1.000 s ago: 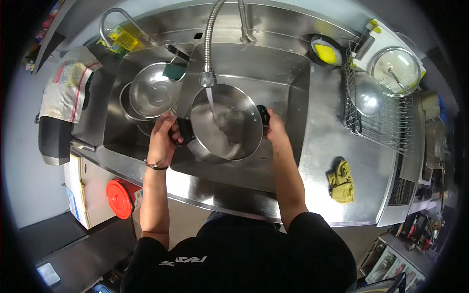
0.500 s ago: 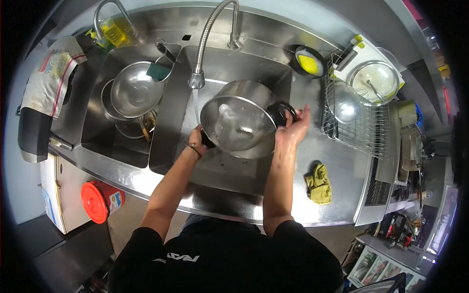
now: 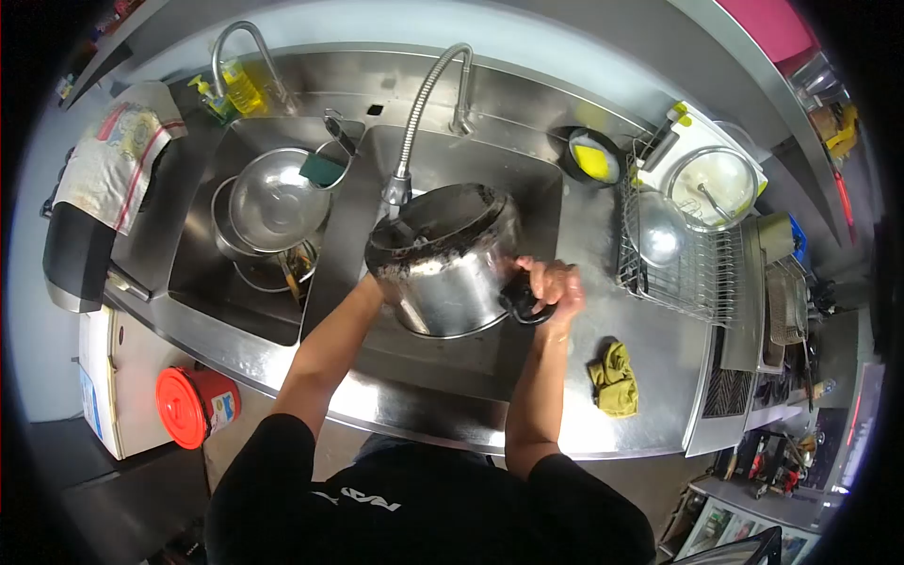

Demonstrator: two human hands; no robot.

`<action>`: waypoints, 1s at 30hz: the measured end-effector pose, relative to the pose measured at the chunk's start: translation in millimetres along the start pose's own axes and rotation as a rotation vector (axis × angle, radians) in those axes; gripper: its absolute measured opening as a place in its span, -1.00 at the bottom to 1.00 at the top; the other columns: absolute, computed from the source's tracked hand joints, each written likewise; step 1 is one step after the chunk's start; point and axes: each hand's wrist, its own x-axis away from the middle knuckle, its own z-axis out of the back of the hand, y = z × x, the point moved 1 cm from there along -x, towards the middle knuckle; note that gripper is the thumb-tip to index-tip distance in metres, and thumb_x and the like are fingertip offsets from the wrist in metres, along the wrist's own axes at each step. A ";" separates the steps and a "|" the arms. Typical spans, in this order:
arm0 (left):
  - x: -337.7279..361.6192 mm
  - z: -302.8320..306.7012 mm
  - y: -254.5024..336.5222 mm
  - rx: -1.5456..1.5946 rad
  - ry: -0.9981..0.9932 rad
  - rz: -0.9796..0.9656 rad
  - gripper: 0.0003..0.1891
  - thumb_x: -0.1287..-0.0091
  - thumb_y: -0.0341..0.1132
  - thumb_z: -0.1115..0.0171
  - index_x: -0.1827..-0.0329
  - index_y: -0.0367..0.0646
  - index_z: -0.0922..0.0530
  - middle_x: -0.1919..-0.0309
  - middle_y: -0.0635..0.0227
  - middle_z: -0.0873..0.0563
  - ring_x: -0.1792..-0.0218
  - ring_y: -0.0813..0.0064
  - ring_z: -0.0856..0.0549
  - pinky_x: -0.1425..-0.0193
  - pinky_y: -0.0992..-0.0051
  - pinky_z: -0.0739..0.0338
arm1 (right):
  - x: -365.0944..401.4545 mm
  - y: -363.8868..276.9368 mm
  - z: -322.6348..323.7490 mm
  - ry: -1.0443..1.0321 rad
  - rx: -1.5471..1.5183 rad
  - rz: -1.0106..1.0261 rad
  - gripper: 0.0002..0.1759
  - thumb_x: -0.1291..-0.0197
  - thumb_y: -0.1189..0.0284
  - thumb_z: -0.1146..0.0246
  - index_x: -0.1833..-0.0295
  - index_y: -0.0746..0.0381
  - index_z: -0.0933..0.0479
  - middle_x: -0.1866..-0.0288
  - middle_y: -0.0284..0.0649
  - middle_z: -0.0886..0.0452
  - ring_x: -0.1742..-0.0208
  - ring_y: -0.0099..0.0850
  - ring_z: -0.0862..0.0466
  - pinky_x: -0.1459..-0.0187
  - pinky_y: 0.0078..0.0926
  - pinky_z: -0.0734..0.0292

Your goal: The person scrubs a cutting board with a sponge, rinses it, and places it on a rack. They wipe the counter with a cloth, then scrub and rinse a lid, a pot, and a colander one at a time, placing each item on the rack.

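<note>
A steel cooking pot (image 3: 452,287) is tipped over the right sink basin (image 3: 414,353), its scorched, blackened base facing up and away and its rim down toward me. My right hand (image 3: 554,290) is closed around the pot's black handle (image 3: 524,299). On the other side, my left hand (image 3: 374,287) reaches behind the pot wall and supports it; its fingers are hidden. The flexible tap (image 3: 399,188) ends just above the base, with water coming down onto it.
The left basin (image 3: 202,273) holds a steel bowl (image 3: 278,202), a green scouring pad (image 3: 322,169) and utensils. To the right are a black pan (image 3: 574,141) with a yellow sponge (image 3: 593,162), a wire dish rack (image 3: 683,282) and an olive cloth (image 3: 615,381). A red-lidded bucket (image 3: 184,407) stands below left.
The pot has been turned over, from its open mouth facing me to its blackened base showing. My right hand has rotated and lowered with the handle; my left hand has gone behind the pot.
</note>
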 end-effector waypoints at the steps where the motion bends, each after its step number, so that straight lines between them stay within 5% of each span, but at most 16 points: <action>1: -1.5 9.7 8.5 -0.030 0.055 -0.083 -0.66 -0.39 -0.15 0.03 -0.06 -0.18 -0.49 0.13 0.27 -0.66 0.11 0.38 -0.62 -0.02 0.34 -0.52 | 5.8 11.8 2.6 0.090 0.118 -0.039 -0.50 -0.22 0.24 -0.07 0.77 0.13 -0.22 0.85 -0.35 -0.23 0.62 -0.44 -0.28 -0.05 -0.18 -0.36; 3: 1.4 32.3 28.5 -0.103 0.181 -0.272 -0.67 -0.39 -0.17 0.02 -0.06 -0.18 -0.49 0.13 0.28 -0.66 0.12 0.39 -0.62 -0.02 0.36 -0.51 | 19.2 43.7 29.9 0.385 0.253 -0.115 -0.51 -0.27 0.26 -0.06 0.71 0.22 -0.41 0.76 -0.29 -0.40 0.57 -0.40 -0.45 -0.04 -0.21 -0.41; 5: 8.1 57.6 43.7 -0.187 0.312 -0.455 -0.69 -0.39 -0.19 0.00 -0.07 -0.18 -0.48 0.13 0.28 -0.66 0.12 0.41 -0.62 -0.02 0.37 -0.51 | 25.0 57.1 39.2 0.803 0.402 -0.553 -0.62 -0.29 0.24 0.00 0.51 0.21 -0.49 0.71 -0.33 -0.40 0.48 -0.45 -0.47 0.24 -0.40 -0.49; 6: 10.8 69.7 46.0 -0.228 0.374 -0.537 -0.69 -0.39 -0.21 0.00 -0.07 -0.18 -0.48 0.13 0.29 -0.66 0.12 0.41 -0.62 -0.02 0.38 -0.51 | 34.5 68.4 52.1 0.808 0.212 -0.710 -0.67 -0.30 0.21 0.01 0.23 0.24 -0.51 0.51 -0.29 -0.55 0.43 -0.48 -0.53 0.36 -0.43 -0.49; 9: 15.0 90.1 39.2 -0.334 0.509 -0.726 -0.71 -0.39 -0.24 -0.02 -0.07 -0.18 -0.47 0.14 0.30 -0.66 0.13 0.43 -0.61 -0.03 0.39 -0.51 | 79.4 103.9 124.1 1.113 0.283 -0.808 -0.64 -0.32 0.19 0.04 0.07 0.26 -0.47 0.28 -0.25 -0.61 0.35 -0.41 -0.59 0.29 -0.41 -0.52; 11: 15.6 90.0 30.6 -0.336 0.518 -0.759 -0.72 -0.39 -0.25 -0.03 -0.08 -0.18 -0.47 0.14 0.30 -0.66 0.13 0.44 -0.61 -0.03 0.40 -0.51 | 97.5 113.8 136.5 1.080 0.274 -0.784 -0.59 -0.33 0.17 0.08 -0.04 0.25 -0.44 0.14 -0.19 -0.60 0.18 -0.31 -0.61 0.15 -0.31 -0.53; 13: 20.6 69.7 25.0 -0.261 0.302 -0.714 -0.67 -0.39 -0.35 -0.06 -0.17 -0.23 -0.39 0.04 0.33 -0.59 0.03 0.46 -0.56 -0.19 0.46 -0.37 | 132.5 135.2 176.3 1.089 0.236 -0.664 -0.48 -0.36 0.18 0.12 -0.26 0.32 -0.28 -0.10 -0.07 -0.47 -0.01 -0.16 -0.54 -0.01 -0.26 -0.44; 14: 27.8 49.7 22.8 -0.354 0.340 -0.720 -0.69 -0.39 -0.35 -0.04 -0.16 -0.23 -0.41 0.03 0.28 -0.60 0.02 0.46 -0.56 -0.17 0.49 -0.37 | 126.6 125.2 151.8 1.188 0.248 -0.723 -0.48 -0.37 0.17 0.15 -0.25 0.31 -0.30 -0.10 -0.09 -0.48 0.00 -0.17 -0.55 -0.01 -0.27 -0.44; 17: 40.7 36.8 18.0 -0.697 0.310 -0.889 -0.74 -0.37 -0.35 -0.09 -0.08 -0.21 -0.47 0.09 0.32 -0.63 0.07 0.54 -0.58 -0.10 0.52 -0.41 | 183.2 145.7 200.7 0.991 0.063 -0.611 -0.51 -0.36 0.20 0.12 -0.18 0.35 -0.36 -0.03 -0.06 -0.52 0.02 -0.20 -0.56 0.00 -0.24 -0.46; 21: 89.0 -3.9 0.9 -0.860 0.434 -0.895 -0.70 -0.41 -0.26 -0.01 -0.10 -0.23 -0.46 0.05 0.21 -0.61 0.02 0.46 -0.56 -0.14 0.47 -0.40 | 281.7 183.6 335.7 0.842 0.180 -0.681 -0.59 -0.32 0.27 0.03 -0.05 0.36 -0.48 0.05 -0.09 -0.57 0.02 -0.27 -0.56 0.01 -0.23 -0.50; 23: 103.7 3.2 -4.9 -0.921 0.372 -0.965 -0.63 -0.46 -0.24 0.09 -0.23 -0.23 -0.30 -0.05 0.09 -0.56 -0.03 0.38 -0.54 -0.18 0.41 -0.39 | 181.8 122.9 170.5 1.054 0.319 -0.665 -0.38 -0.29 0.01 0.01 -0.06 0.42 -0.46 0.06 0.00 -0.56 0.13 -0.19 -0.58 0.02 -0.25 -0.44; 25: 109.0 14.3 -5.7 -0.901 0.413 -0.945 -0.62 -0.47 -0.20 0.11 -0.24 -0.23 -0.30 -0.09 0.13 -0.54 -0.07 0.42 -0.51 -0.18 0.43 -0.37 | 155.7 92.3 144.2 1.176 0.561 -0.900 -0.34 -0.20 -0.04 -0.10 0.02 0.44 -0.51 0.08 0.00 -0.60 0.13 -0.22 -0.59 0.06 -0.28 -0.44; 27: 93.0 56.5 -1.9 -0.858 0.506 -0.785 -0.63 -0.47 -0.21 0.12 -0.24 -0.21 -0.30 -0.12 0.16 -0.52 -0.08 0.42 -0.51 -0.18 0.43 -0.37 | 118.6 45.7 48.0 1.278 0.566 -0.800 -0.32 -0.13 -0.02 -0.18 0.02 0.48 -0.51 0.08 0.10 -0.61 0.02 -0.15 -0.60 0.03 -0.30 -0.44; 29: 89.3 90.1 -6.4 -0.746 0.452 -0.862 -0.64 -0.46 -0.22 0.12 -0.23 -0.19 -0.33 -0.14 0.19 -0.49 -0.09 0.39 -0.50 -0.19 0.42 -0.36 | 104.2 32.2 27.0 1.115 1.181 -0.746 -0.36 -0.11 0.00 -0.23 0.15 0.49 -0.57 0.16 0.07 -0.63 0.09 -0.22 -0.62 0.08 -0.33 -0.50; 30: 92.2 90.3 -6.1 -0.442 0.319 -0.758 -0.64 -0.45 -0.20 0.10 -0.21 -0.19 -0.36 -0.14 0.22 -0.48 -0.09 0.37 -0.49 -0.20 0.43 -0.36 | 98.5 28.5 32.1 1.071 1.201 -0.670 -0.37 -0.14 0.02 -0.20 0.15 0.50 -0.56 0.19 0.07 -0.63 0.13 -0.21 -0.63 0.14 -0.30 -0.53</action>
